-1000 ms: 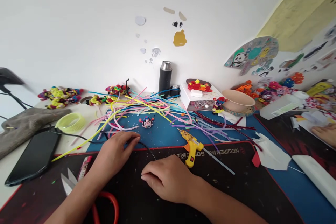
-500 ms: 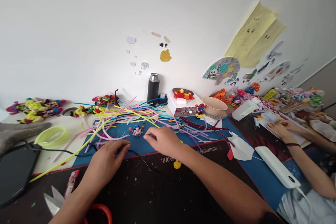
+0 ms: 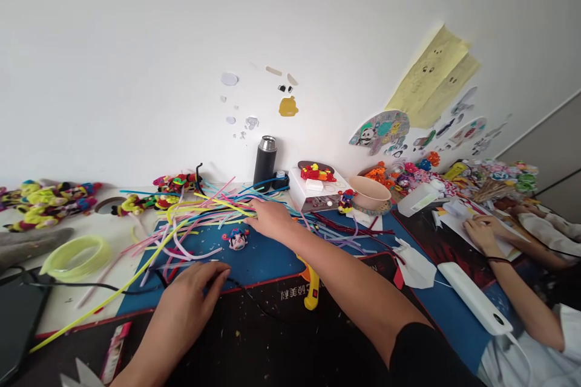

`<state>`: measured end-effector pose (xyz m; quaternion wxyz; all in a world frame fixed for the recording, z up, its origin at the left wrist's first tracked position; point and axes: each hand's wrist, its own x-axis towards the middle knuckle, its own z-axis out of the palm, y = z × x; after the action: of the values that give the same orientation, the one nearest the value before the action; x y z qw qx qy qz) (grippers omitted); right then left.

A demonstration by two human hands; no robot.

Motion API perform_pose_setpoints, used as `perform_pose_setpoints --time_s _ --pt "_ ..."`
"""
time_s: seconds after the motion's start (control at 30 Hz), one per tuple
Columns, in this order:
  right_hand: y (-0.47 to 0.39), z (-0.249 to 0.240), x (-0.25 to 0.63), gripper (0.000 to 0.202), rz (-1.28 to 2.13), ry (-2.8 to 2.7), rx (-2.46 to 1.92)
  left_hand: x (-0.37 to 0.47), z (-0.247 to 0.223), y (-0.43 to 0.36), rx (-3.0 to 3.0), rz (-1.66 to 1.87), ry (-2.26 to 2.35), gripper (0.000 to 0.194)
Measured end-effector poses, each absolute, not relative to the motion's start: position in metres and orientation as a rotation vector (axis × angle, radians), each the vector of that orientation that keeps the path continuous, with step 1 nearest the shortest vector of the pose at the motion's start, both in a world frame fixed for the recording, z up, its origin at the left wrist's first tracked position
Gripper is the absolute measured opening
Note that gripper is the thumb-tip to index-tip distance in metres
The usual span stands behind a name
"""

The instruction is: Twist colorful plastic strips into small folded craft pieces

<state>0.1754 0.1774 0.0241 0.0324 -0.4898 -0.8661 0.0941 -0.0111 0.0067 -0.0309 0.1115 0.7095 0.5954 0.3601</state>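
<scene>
My right hand (image 3: pixel 267 217) reaches over the pile of coloured pipe cleaners (image 3: pixel 204 211), its fingertips together on some yellow and blue strands; what they grip is too small to tell. My left hand (image 3: pixel 200 287) hovers over the edge of the blue mat, thumb and fingers pinched together, with something tiny and pale near the fingertips. Between the hands a small doll head (image 3: pixel 236 239) with a blue and red headpiece lies on the blue mat. A yellow glue gun (image 3: pixel 311 290) lies partly under my right forearm.
A black thermos (image 3: pixel 265 163), a white box (image 3: pixel 313 193) and a beige bowl (image 3: pixel 370 193) stand by the wall. Yellow coil (image 3: pixel 77 257) and scissors (image 3: pixel 82 375) lie left. At right are a white device (image 3: pixel 474 297) and another person's hands (image 3: pixel 483 233).
My right hand has moved forward from beside the doll head onto the pipe cleaners. More of the yellow glue gun shows. The camera view has shifted slightly.
</scene>
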Motion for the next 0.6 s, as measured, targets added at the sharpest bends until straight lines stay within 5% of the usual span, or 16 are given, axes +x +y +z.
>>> perform_pose_setpoints --time_s 0.17,0.6 --pt "0.184 0.023 0.169 0.021 0.292 -2.669 -1.558 -0.010 -0.036 0.005 2.083 1.082 1.732 0.045" --pt "0.206 0.039 0.191 0.025 0.282 -2.464 -1.587 -0.010 -0.034 0.004 2.065 1.124 1.707 0.050"
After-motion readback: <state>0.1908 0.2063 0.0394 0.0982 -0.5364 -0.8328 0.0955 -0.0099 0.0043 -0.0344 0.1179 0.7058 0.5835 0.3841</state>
